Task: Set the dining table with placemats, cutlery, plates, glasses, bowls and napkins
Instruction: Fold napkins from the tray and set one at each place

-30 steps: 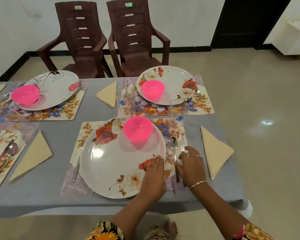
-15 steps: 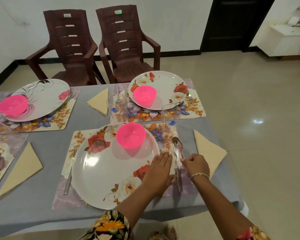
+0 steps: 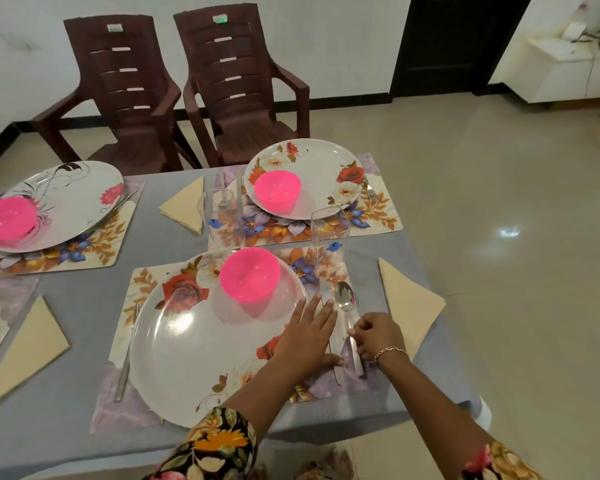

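Head view: the plate (image 3: 194, 341) nearest the person lies on a flowered placemat (image 3: 146, 282) on the grey-clothed table (image 3: 83, 306). A pink bowl (image 3: 250, 273) sits on the plate's far part. The left hand (image 3: 309, 337) lies flat over the plate's right rim, fingers straight and close together, resting on the knife (image 3: 337, 372) just right of the plate. The right hand (image 3: 380, 336), fingers curled, pinches the handle of the spoon (image 3: 345, 300), which lies just right of the knife. A glass (image 3: 328, 237) stands beyond the plate's far right edge. A folded napkin (image 3: 409, 303) lies further right of the plate, and a fork (image 3: 128, 348) lies just left of it.
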`<state>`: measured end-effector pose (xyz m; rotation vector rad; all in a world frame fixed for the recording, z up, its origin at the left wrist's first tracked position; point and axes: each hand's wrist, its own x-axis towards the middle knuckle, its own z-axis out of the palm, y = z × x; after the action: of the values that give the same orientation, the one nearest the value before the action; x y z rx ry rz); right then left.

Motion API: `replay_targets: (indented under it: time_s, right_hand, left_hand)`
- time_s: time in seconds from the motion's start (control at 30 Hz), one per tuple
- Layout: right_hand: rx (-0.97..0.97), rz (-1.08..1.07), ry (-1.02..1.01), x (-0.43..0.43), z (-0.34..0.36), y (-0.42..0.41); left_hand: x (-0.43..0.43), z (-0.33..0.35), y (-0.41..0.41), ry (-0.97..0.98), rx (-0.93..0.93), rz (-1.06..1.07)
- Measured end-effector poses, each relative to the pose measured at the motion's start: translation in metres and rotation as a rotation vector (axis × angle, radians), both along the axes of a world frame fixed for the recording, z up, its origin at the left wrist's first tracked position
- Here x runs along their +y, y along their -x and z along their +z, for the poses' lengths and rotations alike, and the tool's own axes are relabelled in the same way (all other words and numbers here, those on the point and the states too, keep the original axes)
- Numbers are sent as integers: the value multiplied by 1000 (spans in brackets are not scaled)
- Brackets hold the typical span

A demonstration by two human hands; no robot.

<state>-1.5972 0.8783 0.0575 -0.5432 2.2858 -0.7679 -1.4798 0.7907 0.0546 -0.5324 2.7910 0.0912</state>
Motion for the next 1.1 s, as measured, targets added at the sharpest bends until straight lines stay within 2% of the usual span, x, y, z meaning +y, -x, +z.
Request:
replay_targets:
  time_s: [0.17,0.33,0.43,0.53,0.6,0.7,0.83,0.93,1.03,1.1]
  right_hand:
    - [200,164,-67,-3,-1,-2]
    - [287,298,35,2,-6,1]
    - [502,345,175,8,-7,-8]
    - [791,518,361,15,-9,-29]
    - [893,646,436,23,-10,-50]
    - [938,735,457,35,-14,-83]
    - [851,775,291,48,-37,-109]
    - [810,823,143,50,-38,-119]
    - [837,830,76,45,-39,-125]
    - [864,824,39,41,-38,-126]
  left_hand:
    - [-2,2,-1,43,-13,7]
    - [-2,4,-3,69,-12,12]
    - [-6,10,-19,94,140,61]
    - [-6,12,-64,-9,293,166]
    - [-5,5,-103,-36,395,238]
    - [-4,-7,-164,-3,541,385]
    - [5,-24,-234,-50,526,649]
    - [5,-36,-265,-59,471,647]
    - [-2,-39,-276,-21,488,657]
    - [-4,-38,-276,-28,437,697]
